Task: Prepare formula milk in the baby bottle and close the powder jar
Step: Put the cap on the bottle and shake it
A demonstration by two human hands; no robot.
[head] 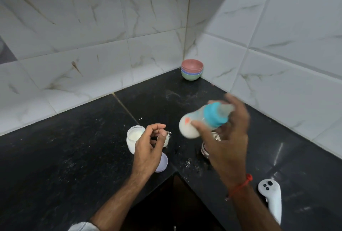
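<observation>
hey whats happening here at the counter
A person is making formula. The right hand holds the capped baby bottle tilted above the black counter, milky liquid inside, blurred as if shaken. The left hand hovers by the open powder jar; its lilac lid lies on the counter, so the jar is not yet closed.

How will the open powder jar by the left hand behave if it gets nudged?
The powder jar stands upright and looks squat, so it would probably slide on the counter rather than tip. It seems well filled with powder, so likely fairly heavy for its size. With the lid off and lying beside it, a hard knock would probably spill powder.
</observation>
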